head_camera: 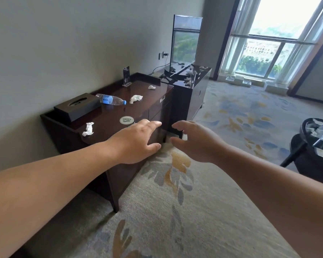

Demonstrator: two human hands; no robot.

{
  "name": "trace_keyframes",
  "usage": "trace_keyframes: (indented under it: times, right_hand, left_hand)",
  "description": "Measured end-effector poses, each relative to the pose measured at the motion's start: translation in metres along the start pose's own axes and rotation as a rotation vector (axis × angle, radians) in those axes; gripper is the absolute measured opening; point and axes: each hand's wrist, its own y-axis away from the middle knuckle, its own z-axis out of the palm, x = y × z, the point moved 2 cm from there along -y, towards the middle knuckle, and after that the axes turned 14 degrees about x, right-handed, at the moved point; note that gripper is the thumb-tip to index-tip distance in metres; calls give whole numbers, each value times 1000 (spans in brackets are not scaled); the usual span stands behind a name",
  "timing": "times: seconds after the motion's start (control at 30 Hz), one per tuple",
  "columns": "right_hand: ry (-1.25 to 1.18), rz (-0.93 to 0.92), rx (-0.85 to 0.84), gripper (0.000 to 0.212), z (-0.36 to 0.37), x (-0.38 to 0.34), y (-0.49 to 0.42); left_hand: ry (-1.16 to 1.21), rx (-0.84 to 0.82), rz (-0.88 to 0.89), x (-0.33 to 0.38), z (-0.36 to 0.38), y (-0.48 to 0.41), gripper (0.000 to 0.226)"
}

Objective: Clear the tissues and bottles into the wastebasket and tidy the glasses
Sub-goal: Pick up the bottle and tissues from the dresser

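A clear plastic bottle (pixel 111 99) with a blue label and cap lies on its side on the dark wooden cabinet (pixel 108 116). Three crumpled white tissues sit on the same top: one near the front left (pixel 88 129), one beside the bottle's cap (pixel 135 98), one further back (pixel 151 87). My left hand (pixel 138 142) hovers open over the cabinet's front right corner. My right hand (pixel 192 141) is stretched out beside it over the carpet, fingers loosely spread, holding nothing. No wastebasket or glasses can be made out clearly.
A black tissue box (pixel 77 106) and a round coaster (pixel 126 120) sit on the cabinet, a small sign stand (pixel 126 76) at its back. A TV (pixel 185 45) stands on the adjoining unit with more scraps. A dark round table (pixel 317 138) is at right. Patterned carpet covers the floor.
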Motion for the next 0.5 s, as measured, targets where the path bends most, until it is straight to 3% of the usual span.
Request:
trace_keyframes:
  times: [0.33, 0.5]
  right_hand:
    - [16, -16, -37, 44, 49, -2, -131]
    - [52, -75, -92, 53, 81, 6, -191]
  left_hand:
    - [27, -13, -14, -91, 13, -104, 65]
    - [18, -10, -60, -127, 24, -141, 63]
